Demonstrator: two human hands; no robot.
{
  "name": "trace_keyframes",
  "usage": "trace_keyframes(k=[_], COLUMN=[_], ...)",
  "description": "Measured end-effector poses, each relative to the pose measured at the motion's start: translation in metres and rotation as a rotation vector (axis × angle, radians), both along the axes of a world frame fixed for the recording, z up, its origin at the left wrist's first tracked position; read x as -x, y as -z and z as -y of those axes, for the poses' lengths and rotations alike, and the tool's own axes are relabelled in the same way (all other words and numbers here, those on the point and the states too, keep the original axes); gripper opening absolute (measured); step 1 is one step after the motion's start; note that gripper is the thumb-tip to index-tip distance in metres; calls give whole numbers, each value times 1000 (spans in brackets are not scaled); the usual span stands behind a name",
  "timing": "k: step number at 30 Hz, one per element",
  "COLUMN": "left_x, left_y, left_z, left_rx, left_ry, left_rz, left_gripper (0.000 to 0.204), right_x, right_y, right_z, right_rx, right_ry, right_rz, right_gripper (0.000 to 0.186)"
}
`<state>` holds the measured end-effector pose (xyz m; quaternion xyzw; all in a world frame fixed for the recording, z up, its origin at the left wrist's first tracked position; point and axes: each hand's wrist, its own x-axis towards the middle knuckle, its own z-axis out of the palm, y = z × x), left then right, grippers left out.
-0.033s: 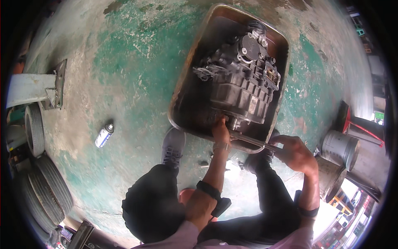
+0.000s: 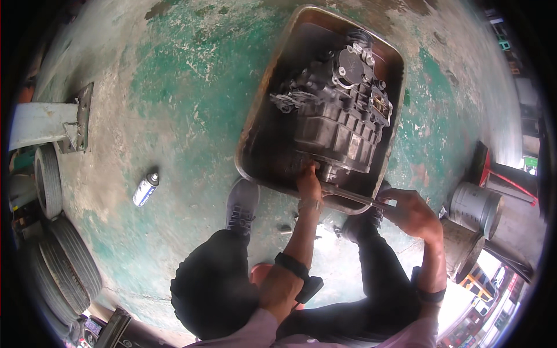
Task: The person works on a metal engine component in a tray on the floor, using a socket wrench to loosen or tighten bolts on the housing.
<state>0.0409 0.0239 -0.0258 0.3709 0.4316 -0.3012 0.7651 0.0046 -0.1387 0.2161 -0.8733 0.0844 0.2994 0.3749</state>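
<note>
A metal gearbox (image 2: pixel 339 119) lies in a rectangular metal tray (image 2: pixel 255 124) on the floor. At its near end, my left hand (image 2: pixel 309 184) reaches over the tray's near rim beside a short protruding shaft (image 2: pixel 328 173). Its fingers look curled there, but what they grip is dark and hard to make out. A long metal wrench bar (image 2: pixel 351 195) runs from beside that hand across the tray's near edge to the right. Around the bar's outer end my right hand (image 2: pixel 413 214) is closed, outside the tray's near right corner.
A spray can (image 2: pixel 146 189) lies on the floor to the left. Tyres (image 2: pixel 69 261) are stacked at the far left, below a metal post base (image 2: pixel 84 119). At right are a grey bucket (image 2: pixel 477 210) and a red-framed stand (image 2: pixel 505 181). My shoes (image 2: pixel 242 203) flank the tray's near side.
</note>
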Motion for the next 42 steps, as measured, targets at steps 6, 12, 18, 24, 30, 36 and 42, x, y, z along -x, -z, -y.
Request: trace_keyframes(k=[6, 12, 18, 24, 30, 36, 42], left_x=[-3, -1, -2, 2, -8, -17, -15], left_y=[2, 11, 9, 23, -15, -28, -26], left_z=[3, -2, 1, -4, 1, -15, -13], left_rx=[-206, -252, -245, -106, 24, 96, 87], left_ry=[40, 29, 17, -73, -63, -5, -19], left_rz=[-55, 113, 116, 68, 11, -81, -5], left_gripper=[28, 32, 34, 30, 35, 30, 28], right_x=[23, 38, 32, -8, -9, -18, -19], right_y=[76, 136, 136, 52, -3, -31, -27], right_z=[23, 17, 14, -6, -31, -67, -53], right_rx=[240, 219, 274, 113, -92, 16, -3], right_ry=[-55, -41, -110, -92, -186, -366, -303], right_rz=[-67, -76, -75, -481, 104, 199, 208], right_gripper=[24, 25, 29, 38, 38, 37, 36])
